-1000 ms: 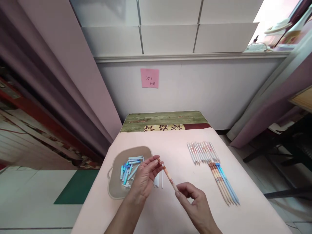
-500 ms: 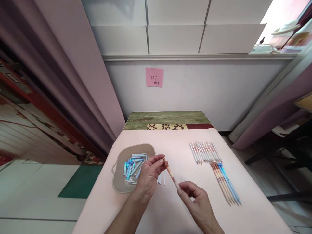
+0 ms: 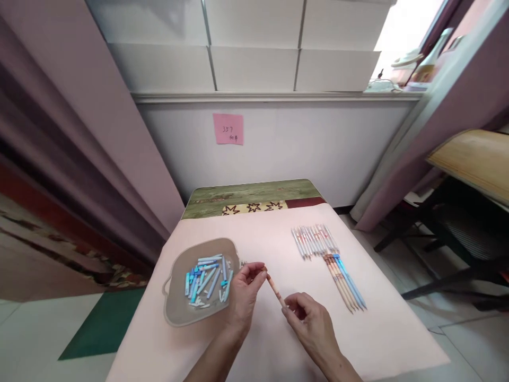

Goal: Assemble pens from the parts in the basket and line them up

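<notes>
Between both hands, above the middle of the table, a slim beige-and-brown pen [image 3: 275,288] slants down to the right. My left hand [image 3: 247,289] pinches its upper end, which is brown. Thumb and fingertips of my right hand [image 3: 304,313] close on the lower end and cover its tip. To the left of my left hand stands a grey basin [image 3: 175,305] with several blue pen parts [image 3: 207,273] and small white pieces [image 3: 199,304] in it. Part of the basin's right side is behind my left hand and wrist.
Right of my hands lie a row of whitish pens [image 3: 315,241] and, nearer, a group of beige and blue pens [image 3: 344,281]. A pink cloth [image 3: 270,233] covers most of the table. A wall with a pink note [image 3: 228,129] rises behind it.
The view has swung to the right, so the table and basin sit further left in the picture. Both hands still hold the pen, which looks turned about its length.
</notes>
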Action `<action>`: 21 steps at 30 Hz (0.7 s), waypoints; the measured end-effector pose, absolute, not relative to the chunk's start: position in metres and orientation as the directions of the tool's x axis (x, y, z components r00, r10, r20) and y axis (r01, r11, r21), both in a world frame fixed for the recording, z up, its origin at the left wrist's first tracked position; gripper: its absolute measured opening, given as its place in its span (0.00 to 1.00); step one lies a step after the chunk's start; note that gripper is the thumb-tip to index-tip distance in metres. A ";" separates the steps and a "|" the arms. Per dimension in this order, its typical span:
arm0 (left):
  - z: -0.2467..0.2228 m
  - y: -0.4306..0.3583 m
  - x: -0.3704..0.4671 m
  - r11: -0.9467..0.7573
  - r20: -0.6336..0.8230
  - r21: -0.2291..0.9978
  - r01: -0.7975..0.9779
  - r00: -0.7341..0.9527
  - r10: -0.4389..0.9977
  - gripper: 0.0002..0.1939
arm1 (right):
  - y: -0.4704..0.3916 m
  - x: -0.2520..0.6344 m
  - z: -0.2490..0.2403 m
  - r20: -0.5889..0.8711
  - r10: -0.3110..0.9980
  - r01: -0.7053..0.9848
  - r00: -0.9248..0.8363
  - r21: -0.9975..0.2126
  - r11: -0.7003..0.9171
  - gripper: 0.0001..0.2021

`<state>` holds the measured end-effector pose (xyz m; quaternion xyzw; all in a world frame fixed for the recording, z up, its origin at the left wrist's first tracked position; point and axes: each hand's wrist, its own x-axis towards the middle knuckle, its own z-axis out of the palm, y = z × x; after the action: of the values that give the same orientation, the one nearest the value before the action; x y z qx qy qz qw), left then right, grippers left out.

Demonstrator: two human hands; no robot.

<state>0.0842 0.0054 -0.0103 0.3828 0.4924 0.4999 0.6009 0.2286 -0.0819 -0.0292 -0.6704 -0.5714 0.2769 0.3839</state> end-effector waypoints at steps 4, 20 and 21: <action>-0.018 -0.005 0.085 0.222 -0.214 0.953 -0.204 0.062 0.975 0.25 | -0.098 0.259 -0.048 0.069 0.955 0.630 0.287 -0.765 -0.134 0.10; -0.051 -0.041 0.067 0.425 -0.399 0.905 -0.038 0.276 0.875 0.15 | -0.083 0.335 -0.066 -0.115 0.805 0.784 0.582 -0.182 -0.593 0.13; -0.052 -0.041 0.063 0.428 -0.402 0.903 -0.038 0.272 0.874 0.15 | -0.082 0.335 -0.066 -0.114 0.806 0.788 0.581 -0.169 -0.592 0.13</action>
<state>0.0629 -0.0414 -0.0524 0.4168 0.5014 0.3352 0.6801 0.3348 -0.0824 -0.0662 -0.8876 -0.4491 0.0892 0.0499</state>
